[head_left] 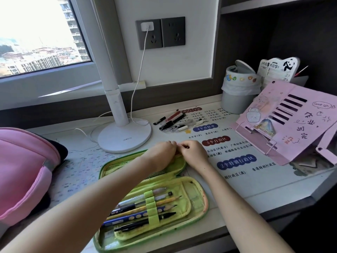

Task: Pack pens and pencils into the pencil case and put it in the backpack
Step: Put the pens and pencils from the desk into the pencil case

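A green pencil case (pixel 197 196) lies open on the desk in front of me. Several pens and pencils (pixel 145 207) sit under elastic loops in its near half. My left hand (pixel 161 153) and my right hand (pixel 194 153) meet at the far rim of the case's upper half, fingers curled and pinching something small there; what they pinch is hidden. A loose heap of pens (pixel 175 121) lies farther back on the desk mat. The pink backpack (pixel 23 172) rests at the left edge of the desk.
A white desk lamp (pixel 124 136) stands behind the case, its cable running to a wall socket (pixel 148 33). At the right are a pink book stand (pixel 291 123), a small grey bin (pixel 238 90) and a panda calendar (pixel 279 68). The desk edge (pixel 273 207) runs near right.
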Available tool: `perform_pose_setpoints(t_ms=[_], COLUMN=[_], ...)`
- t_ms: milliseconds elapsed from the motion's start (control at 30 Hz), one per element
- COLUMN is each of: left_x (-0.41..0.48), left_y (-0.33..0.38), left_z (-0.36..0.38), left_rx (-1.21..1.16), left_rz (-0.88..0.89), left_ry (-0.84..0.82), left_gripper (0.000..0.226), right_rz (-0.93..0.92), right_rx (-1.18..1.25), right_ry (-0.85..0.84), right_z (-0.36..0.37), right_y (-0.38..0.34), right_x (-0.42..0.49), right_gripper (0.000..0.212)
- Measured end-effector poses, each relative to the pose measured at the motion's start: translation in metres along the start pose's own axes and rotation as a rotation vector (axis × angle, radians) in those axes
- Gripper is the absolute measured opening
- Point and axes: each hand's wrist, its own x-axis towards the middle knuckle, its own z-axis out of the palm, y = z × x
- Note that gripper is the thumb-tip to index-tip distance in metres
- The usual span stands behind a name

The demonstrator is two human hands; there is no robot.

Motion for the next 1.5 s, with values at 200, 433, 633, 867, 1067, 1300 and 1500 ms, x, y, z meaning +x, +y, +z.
perform_pose_setpoints(t_ms=[200,433,633,867,1067,1300,1500], left_x=[-0.002,-0.020,-0.062,-0.114,-0.126,-0.130,-0.132], left_y=[0.011,0.005,-0.034,-0.093,-0.104,-0.101,-0.100], left_z=[0.001,0.002,0.005,0.019,0.016,0.010,0.010], left_rx=[-0.084,-0.175,-0.092,-0.404,-0.676,-0.735,-0.747], left_rz=[-0.139,-0.234,-0.381,-0.659,-0.645,-0.569,-0.548], left_ry=[0.081,0.360,0.496,0.451,0.579,0.615,0.594], left_gripper=[0.024,0.007,0.012,0.020,0.010,0.005,0.007], right_rz=[-0.019,-0.209,-0.233,-0.224,-0.160,-0.364,-0.351], right_rx=[-0.012,-0.242,-0.218,-0.200,-0.482,-1.034,-1.172], right_ry=[0.006,0.119,0.099,0.103,0.245,-0.050,-0.270], right_z=[0.000,0.002,0.007,0.007,-0.023,-0.022,-0.035], right_y=[-0.001,-0.003,0.003,0.001,-0.005,-0.007,-0.006], right_x=[0.000,-0.011,-0.008,-0.009,0.059,0.105,0.120], right_gripper=[0.024,0.027,0.027,0.023,0.018,0.045,0.042])
